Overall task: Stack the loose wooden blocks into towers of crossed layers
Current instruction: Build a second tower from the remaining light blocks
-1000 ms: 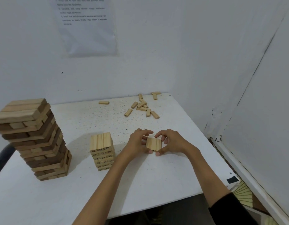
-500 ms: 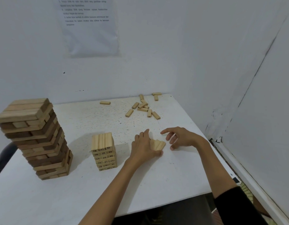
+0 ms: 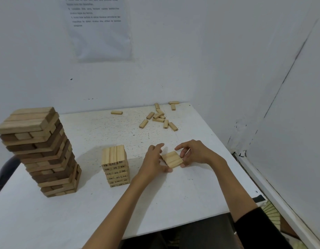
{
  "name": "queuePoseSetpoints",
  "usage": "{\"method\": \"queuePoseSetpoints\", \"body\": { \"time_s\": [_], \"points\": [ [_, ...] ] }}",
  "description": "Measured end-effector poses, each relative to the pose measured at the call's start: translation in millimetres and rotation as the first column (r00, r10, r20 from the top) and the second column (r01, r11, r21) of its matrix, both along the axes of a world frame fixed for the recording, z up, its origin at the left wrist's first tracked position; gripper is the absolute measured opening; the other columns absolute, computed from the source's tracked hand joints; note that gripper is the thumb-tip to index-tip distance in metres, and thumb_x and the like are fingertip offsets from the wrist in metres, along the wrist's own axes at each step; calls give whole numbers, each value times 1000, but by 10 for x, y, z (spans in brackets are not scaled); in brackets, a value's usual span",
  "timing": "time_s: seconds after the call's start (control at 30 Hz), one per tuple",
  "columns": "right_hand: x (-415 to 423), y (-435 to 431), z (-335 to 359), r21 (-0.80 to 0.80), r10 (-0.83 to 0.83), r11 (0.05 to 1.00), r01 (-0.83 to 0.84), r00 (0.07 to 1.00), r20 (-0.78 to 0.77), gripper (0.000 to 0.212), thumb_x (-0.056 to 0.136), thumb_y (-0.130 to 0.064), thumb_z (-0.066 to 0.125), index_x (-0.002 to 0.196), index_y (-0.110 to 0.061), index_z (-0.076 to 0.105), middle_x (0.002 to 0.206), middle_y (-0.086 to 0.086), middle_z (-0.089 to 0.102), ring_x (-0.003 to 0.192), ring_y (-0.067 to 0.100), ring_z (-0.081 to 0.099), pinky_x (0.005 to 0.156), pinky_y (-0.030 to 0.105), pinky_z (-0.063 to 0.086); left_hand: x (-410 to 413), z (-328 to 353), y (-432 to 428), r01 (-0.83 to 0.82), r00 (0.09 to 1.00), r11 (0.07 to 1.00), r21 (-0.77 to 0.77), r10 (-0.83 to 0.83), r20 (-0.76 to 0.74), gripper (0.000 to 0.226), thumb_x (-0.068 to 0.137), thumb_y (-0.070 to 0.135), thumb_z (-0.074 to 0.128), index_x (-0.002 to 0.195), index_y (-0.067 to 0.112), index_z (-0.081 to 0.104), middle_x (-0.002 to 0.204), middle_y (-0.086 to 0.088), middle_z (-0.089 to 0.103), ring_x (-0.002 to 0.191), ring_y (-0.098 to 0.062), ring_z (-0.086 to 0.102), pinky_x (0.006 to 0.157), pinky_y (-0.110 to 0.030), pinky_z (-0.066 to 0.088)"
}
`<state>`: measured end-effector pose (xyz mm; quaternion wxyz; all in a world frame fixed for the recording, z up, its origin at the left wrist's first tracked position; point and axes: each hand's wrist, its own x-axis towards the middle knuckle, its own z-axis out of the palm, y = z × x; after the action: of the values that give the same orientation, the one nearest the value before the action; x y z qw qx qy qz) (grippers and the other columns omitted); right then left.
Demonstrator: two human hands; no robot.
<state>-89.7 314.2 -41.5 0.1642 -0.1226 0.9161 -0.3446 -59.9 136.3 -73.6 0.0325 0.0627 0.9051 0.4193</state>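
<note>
Wooden blocks [image 3: 29,121] in two tones, pale and dark brown, make up the large tower [image 3: 47,168], which stands well to the left of the small tower [image 3: 116,166] and rises higher, its crossed layers a little uneven. We take the small tower as our landmark. It is all pale wood, with three blocks side by side on top and black numbers stamped on the block ends. We read 12 and 50 in the top layer and 10 and 23 lower down; the rest are blurred.

Just right of the small tower, the left hand [image 3: 153,162] lies with near-straight fingers and thumb against the left edge of a flat layer of three pale blocks [image 3: 172,159] on the white table [image 3: 191,203]. Further right, the right hand [image 3: 195,152] curls its fingers and thumb round that layer's right edge.

Behind the small tower a single block [image 3: 116,112] lies near the wall. Behind and to the right of the small tower, the loose blocks [image 3: 159,117] lie scattered, some overlapping. High on the wall behind the small tower hangs a printed sheet [image 3: 100,29]; we cannot read its text.
</note>
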Motion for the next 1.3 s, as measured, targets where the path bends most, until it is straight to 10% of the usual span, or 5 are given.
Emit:
{"method": "queuePoseSetpoints", "body": {
  "time_s": [0.43, 0.6, 0.87, 1.13, 1.3],
  "points": [
    [22, 56, -11, -116, -50, 992, 55, 998, 47, 64, 64, 2, 82, 121, -15, 59, 83, 0, 69, 73, 6, 63, 82, 21, 51, -8, 40, 4, 66, 998, 998, 14, -66, -12, 86, 61, 8, 85, 136, 13, 43, 125, -9, 46, 97, -11, 47, 80, -17, 39],
    [13, 97, -16, -182, -117, 975, 124, 992, 52, 49, 72, -16, 80, 117, -15, 61, 91, 2, 66, 75, 11, 61, 68, 15, 50, 83, 72, 74, 52, 999, 998, 41, -52, -2, 83, 77, 22, 75, 144, 13, 27, 142, -8, 30, 130, -20, 34, 99, -21, 29],
    [146, -97, -309, -695, -234, 654, 298, 954, 188, 58, 99, -45, 18, 147, -13, 23, 153, 0, 27, 141, 12, 23, 118, 30, 16, 269, 158, 464, -285, 954, 769, 572, 170, 248, 62, 95, 52, 13, 149, 27, -7, 157, 7, -10, 144, -10, -8, 116, -39, -3],
    [208, -280, -391, -694, -213, 643, 325, 946, 246, 87, 79, -66, 22, 148, -15, 22, 155, 0, 23, 142, 12, 21, 119, 35, 14, 139, -34, 516, -336, 930, 724, 603, 155, 333, 127, 45, 102, 15, 150, 31, 10, 158, 4, 11, 144, -12, 11, 118, -45, 9],
    [246, -353, -459, -692, -247, 647, 320, 947, 207, 76, 85, -63, 19, 148, -20, 21, 155, -6, 23, 142, 7, 20, 119, 34, 13, 137, -7, 520, -308, 941, 725, 616, 136, 310, 117, 56, 97, 15, 150, 28, 5, 158, 4, 7, 144, -12, 8, 118, -45, 9]
  ]
}}
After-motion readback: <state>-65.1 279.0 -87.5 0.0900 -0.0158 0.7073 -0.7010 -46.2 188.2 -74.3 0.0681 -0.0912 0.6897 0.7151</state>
